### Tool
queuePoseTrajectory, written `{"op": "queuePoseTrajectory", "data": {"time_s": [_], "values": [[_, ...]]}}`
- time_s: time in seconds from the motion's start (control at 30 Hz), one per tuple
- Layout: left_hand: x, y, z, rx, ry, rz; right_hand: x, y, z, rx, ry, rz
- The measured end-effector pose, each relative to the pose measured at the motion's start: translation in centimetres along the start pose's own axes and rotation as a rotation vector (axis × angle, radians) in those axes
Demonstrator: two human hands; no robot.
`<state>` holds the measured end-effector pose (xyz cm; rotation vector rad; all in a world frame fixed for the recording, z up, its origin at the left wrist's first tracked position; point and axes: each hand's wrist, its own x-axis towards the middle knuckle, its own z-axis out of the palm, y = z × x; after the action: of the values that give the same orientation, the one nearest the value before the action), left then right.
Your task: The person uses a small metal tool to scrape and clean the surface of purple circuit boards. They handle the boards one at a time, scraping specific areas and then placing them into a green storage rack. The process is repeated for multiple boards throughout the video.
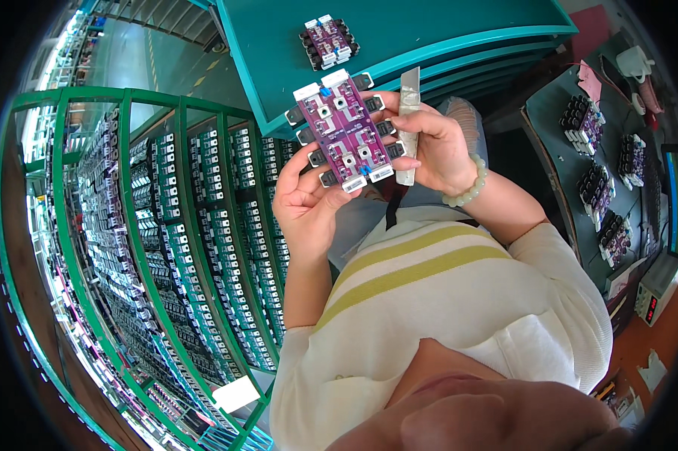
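Note:
A purple circuit board (350, 135) with black side terminals and white connectors at both ends is held up in front of my chest. My left hand (305, 203) grips its lower left side, thumb at the near corner and fingers reaching underneath. My right hand (438, 146) is closed on a flat, pale grey-white strip (409, 113) that looks wrapped in tape. Its fingertips also reach the board's right edge. Whether the strip touches the board, I cannot tell. Beyond the held board, a similar purple board assembly (329, 42) lies on the teal surface.
A teal table (429, 22) with slatted tiers stands ahead. Green-framed racks (185, 225) full of board assemblies fill the left. On the dark bench at right sit several more purple boards (596, 192), a white cup (635, 63) and a box with a red display (654, 295).

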<state>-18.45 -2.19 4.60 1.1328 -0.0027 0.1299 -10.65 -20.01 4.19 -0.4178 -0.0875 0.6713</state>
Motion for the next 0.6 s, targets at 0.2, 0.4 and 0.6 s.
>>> {"op": "queuePoseTrajectory", "data": {"time_s": [0.2, 0.4, 0.6], "values": [[0.21, 0.07, -0.26, 0.014, 0.013, 0.021, 0.11, -0.31, 0.25, 0.014, -0.065, 0.014], [0.46, 0.15, -0.57, 0.021, 0.006, 0.012, 0.41, -0.45, -0.12, 0.028, -0.088, 0.037], [0.53, 0.05, -0.73, 0.08, -0.011, 0.021, 0.6, -0.89, -0.15, 0.041, -0.113, 0.071]]}}
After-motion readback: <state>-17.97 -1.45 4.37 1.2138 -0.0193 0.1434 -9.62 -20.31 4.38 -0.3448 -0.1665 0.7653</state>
